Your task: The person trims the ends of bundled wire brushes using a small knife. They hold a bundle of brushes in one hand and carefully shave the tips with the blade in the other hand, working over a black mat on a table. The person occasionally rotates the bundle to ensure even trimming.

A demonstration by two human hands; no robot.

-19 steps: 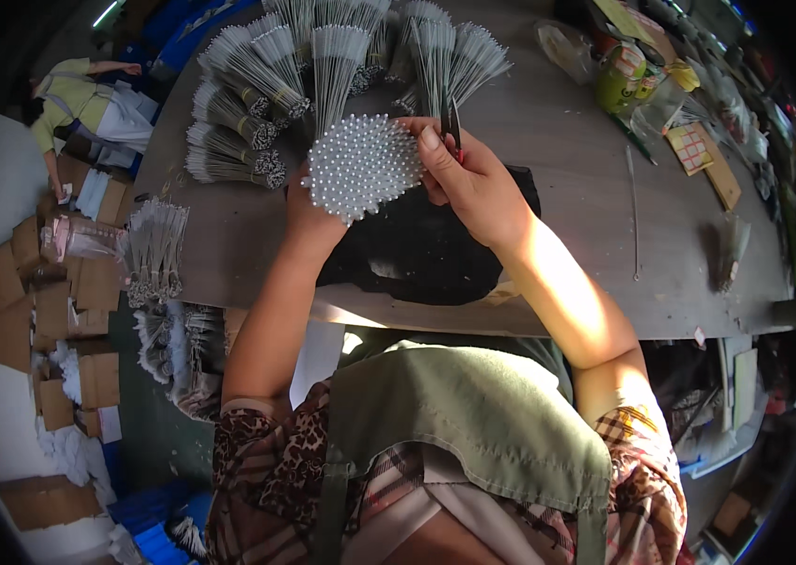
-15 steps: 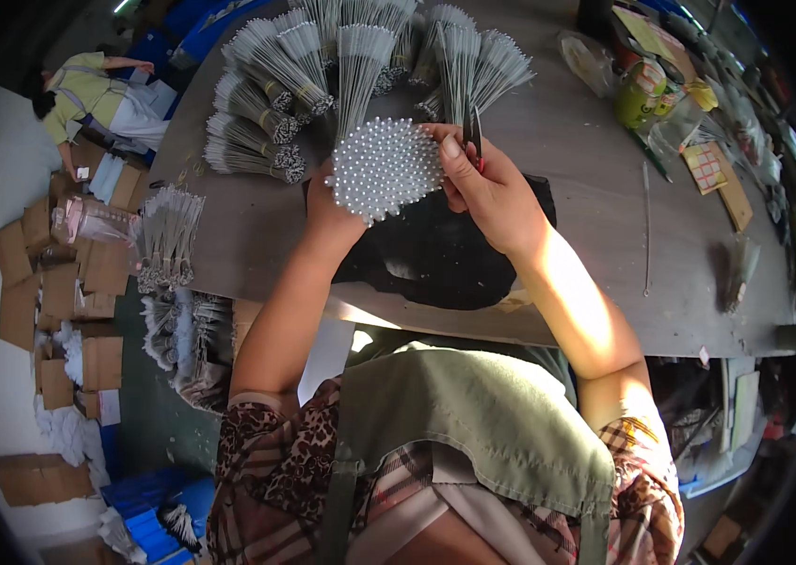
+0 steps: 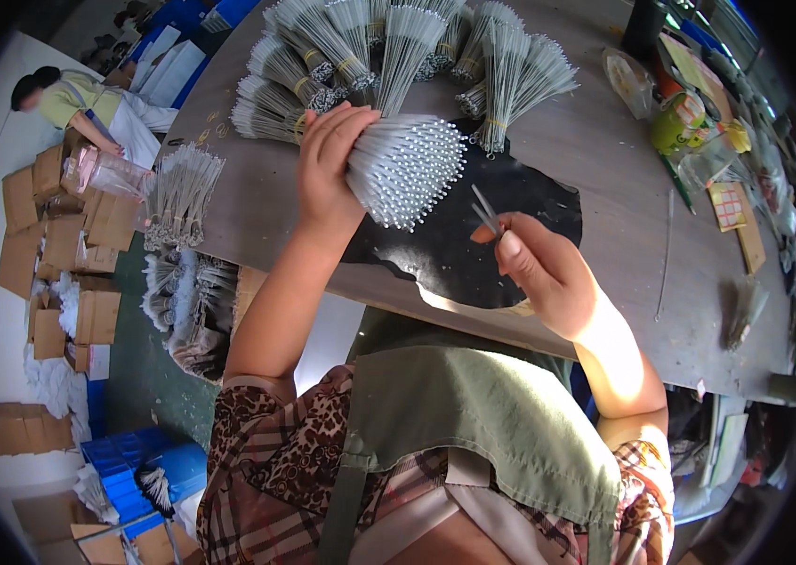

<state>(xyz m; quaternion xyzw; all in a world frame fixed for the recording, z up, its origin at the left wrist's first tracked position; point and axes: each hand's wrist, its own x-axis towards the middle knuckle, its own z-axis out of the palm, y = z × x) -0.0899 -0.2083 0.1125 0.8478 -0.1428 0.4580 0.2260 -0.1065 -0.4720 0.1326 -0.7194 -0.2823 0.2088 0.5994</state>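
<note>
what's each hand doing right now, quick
Left hand: closed around a fanned bundle of thin grey bead-tipped stems.
Right hand: closed on a slim silver two-pronged metal tool.

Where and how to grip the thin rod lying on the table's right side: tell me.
Probably best pinch the thin rod at mid-length, across its width, from above and its left: it looks long, slender and flat on the table, and the right hand is on that side.

Wire bundles on the table behind the sheet, cartons left.
</note>
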